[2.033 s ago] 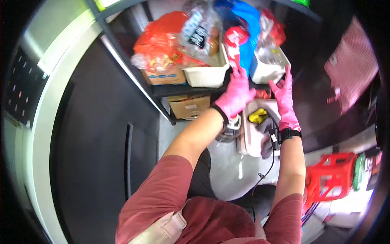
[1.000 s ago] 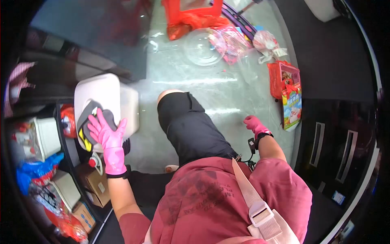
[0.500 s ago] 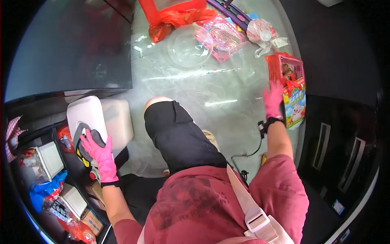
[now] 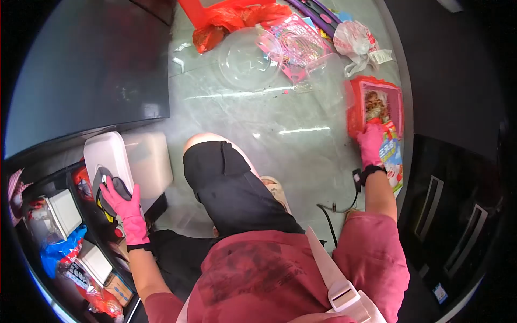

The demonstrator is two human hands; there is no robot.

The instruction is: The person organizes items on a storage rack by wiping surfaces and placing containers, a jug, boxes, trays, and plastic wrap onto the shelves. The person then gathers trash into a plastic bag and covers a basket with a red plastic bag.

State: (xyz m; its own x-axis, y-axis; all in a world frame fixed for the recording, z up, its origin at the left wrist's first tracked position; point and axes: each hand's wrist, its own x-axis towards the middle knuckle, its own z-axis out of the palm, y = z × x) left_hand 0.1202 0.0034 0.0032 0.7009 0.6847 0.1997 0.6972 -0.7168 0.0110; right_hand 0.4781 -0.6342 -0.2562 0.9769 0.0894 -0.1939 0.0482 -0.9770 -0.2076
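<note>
My left hand [image 4: 123, 203], in a pink rubber glove, lies with fingers spread over a dark grey, soft-looking item [image 4: 100, 183] with a yellow edge; its kind is unclear. That item rests against a whitish plastic lid or box side [image 4: 107, 151]. On the right, my gloved right hand [image 4: 370, 144] has its fingers curled over the near end of a red and pink basket [image 4: 399, 102]. Brown wrapped bits [image 4: 375, 106] lie inside the basket. A colourful printed package [image 4: 392, 153] sits beside that hand, partly covered by it. My fingertips there are hidden.
An open drawer [image 4: 92, 215] at left holds white bins, bags and a small carton. A clear round tub [image 4: 250, 59], a pink basket of cords [image 4: 301, 46], a red bag [image 4: 229, 21] and a crumpled plastic bag [image 4: 353, 39] lie on the floor. Dark cabinets flank both sides.
My right hand has come down onto the basket's near end and closed there. The basket now shows more of its inside. My left hand stays on the grey item.
</note>
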